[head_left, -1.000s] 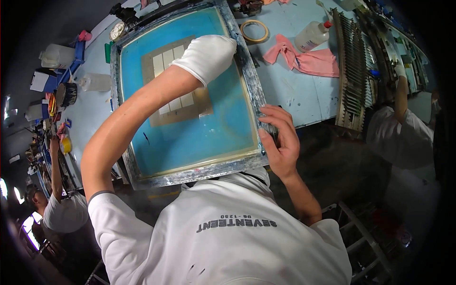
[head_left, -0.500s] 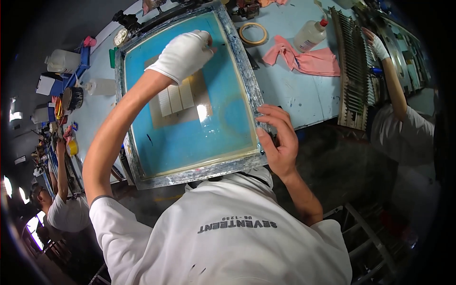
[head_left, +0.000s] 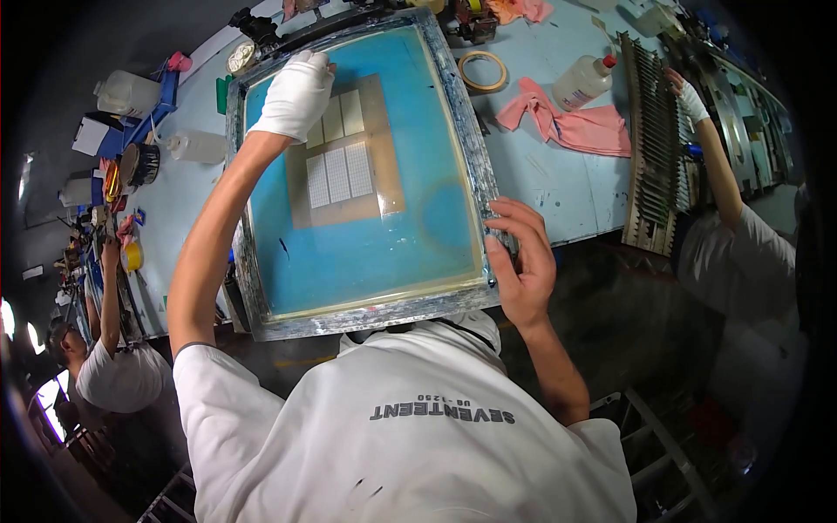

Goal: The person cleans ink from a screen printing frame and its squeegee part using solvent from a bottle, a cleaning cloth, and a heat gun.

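Note:
A screen printing frame with worn, ink-stained bars leans against the table's near side, tilted toward me. Stretched inside it is blue-coated mesh, with a brownish window of pale gridded rectangles at its middle. My left hand, in a white fingerless-looking glove, is closed above the mesh's upper left; whatever its curled fingers hold is hidden. Bare, my right hand grips the frame's right bar near the lower corner, thumb and fingers bent around the edge.
On the table lie a tape roll, a red-capped bottle and a pink cloth. A rack of metal fins stands at right. Plastic bottles and tins are on the left. Another person works at far left.
My left hand has moved left across the mesh, uncovering more of the gridded rectangles. My right hand keeps its hold on the frame. The whole view has shifted slightly.

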`<state>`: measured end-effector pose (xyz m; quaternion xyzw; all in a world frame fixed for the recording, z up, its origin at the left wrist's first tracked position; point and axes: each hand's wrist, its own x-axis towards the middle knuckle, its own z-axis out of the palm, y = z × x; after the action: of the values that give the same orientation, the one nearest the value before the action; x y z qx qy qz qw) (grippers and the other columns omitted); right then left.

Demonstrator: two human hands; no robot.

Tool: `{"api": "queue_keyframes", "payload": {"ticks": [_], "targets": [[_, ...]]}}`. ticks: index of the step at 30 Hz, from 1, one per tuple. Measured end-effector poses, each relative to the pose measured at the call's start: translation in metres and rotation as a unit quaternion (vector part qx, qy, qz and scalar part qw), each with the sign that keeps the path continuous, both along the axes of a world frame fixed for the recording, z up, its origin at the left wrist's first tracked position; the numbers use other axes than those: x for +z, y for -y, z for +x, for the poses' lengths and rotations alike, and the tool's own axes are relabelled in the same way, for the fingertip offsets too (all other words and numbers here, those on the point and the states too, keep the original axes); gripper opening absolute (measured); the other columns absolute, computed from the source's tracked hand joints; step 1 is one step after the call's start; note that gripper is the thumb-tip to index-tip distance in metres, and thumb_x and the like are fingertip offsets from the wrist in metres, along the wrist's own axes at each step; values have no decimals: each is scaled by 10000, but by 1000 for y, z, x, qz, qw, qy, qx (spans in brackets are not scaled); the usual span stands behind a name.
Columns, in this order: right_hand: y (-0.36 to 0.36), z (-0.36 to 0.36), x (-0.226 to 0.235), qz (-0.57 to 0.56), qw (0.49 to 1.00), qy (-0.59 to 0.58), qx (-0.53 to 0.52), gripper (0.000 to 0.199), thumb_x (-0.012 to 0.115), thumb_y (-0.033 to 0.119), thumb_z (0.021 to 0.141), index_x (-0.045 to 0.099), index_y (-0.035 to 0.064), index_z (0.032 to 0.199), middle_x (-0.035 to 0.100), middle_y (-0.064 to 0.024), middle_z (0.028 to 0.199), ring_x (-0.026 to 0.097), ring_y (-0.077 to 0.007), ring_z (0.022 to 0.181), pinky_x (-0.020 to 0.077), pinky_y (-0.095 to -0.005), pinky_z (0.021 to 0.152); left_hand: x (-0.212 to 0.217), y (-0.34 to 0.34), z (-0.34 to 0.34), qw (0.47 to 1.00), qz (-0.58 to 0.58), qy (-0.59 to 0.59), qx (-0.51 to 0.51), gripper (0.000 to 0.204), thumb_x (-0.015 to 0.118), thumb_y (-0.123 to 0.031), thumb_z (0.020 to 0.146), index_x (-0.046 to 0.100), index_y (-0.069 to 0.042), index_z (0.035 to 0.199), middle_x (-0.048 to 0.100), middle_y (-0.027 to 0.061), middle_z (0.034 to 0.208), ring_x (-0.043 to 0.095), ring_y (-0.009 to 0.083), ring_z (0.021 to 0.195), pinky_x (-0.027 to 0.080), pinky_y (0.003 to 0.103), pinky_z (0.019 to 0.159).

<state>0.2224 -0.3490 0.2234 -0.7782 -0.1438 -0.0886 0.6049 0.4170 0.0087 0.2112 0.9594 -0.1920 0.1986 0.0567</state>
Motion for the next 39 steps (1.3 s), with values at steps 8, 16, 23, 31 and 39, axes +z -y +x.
{"api": "queue_keyframes", "payload": {"ticks": [8,16,23,31,39], "targets": [[-2,-4,4,-4,999,-51,3,182,669,-8,885,680,-25,1065,660,-148,1223,594,-307,1206,460,-394,1047,10,-7,-16,994,-90,-44,51,261,636,-266,961,619,-20,875,651,196,870,631,414,847,505,496,740],[-3,-4,-4,-11,1000,-26,11,193,642,-45,899,663,-45,1092,622,-161,1277,567,-297,1245,427,-377,1071,17,-64,-30,875,-380,-254,157,310,572,-333,1036,743,-82,1096,607,-38,803,521,65,726,449,252,693],[0,-4,4,-77,996,-21,31,200,644,-18,909,651,-38,1108,619,-161,1291,549,-303,1272,420,-387,1072,59,-134,-152,884,-397,-108,222,324,584,-332,1037,708,-74,1189,653,2,847,568,83,801,475,251,764],[-62,70,65,-252,956,26,149,233,694,24,905,684,-8,1135,692,-123,1044,649,-254,990,496,-344,904,-2,-162,-316,785,-489,-83,372,311,567,-298,1072,667,-54,1237,561,-40,884,483,52,799,418,207,745],[-226,138,28,-271,890,59,362,244,687,183,929,681,-15,1072,700,-177,943,682,-336,875,540,-423,812,-65,-258,-301,867,-284,-22,409,300,566,-292,1053,662,-56,1211,686,146,972,653,234,874,511,338,821]]}}
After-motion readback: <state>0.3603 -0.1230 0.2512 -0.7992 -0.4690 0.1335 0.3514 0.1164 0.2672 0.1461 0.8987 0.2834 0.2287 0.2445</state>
